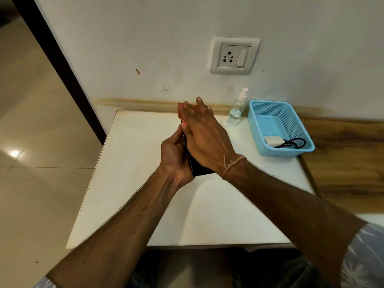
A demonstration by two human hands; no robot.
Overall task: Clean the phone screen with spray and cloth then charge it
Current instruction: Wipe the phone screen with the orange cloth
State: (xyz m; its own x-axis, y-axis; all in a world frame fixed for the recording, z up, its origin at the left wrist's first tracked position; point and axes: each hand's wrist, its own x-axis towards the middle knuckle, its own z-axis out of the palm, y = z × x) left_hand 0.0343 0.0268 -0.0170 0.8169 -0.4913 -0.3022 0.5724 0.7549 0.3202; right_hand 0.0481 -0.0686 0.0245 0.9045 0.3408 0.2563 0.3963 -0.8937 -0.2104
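my left hand curls round the slim glossy black phone above the smooth white table. my right hand lies flat on it, fingers straight, pressing a soft orange cloth down. the clear plastic spray bottle stands at the wall, beside a perforated blue plastic basket holding a white charger block and black cable.

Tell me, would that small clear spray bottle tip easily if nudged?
Probably: the spray bottle is tall and narrow. It looks only partly filled, so it is likely light, though the low liquid should steady it. Its round body might roll once down.
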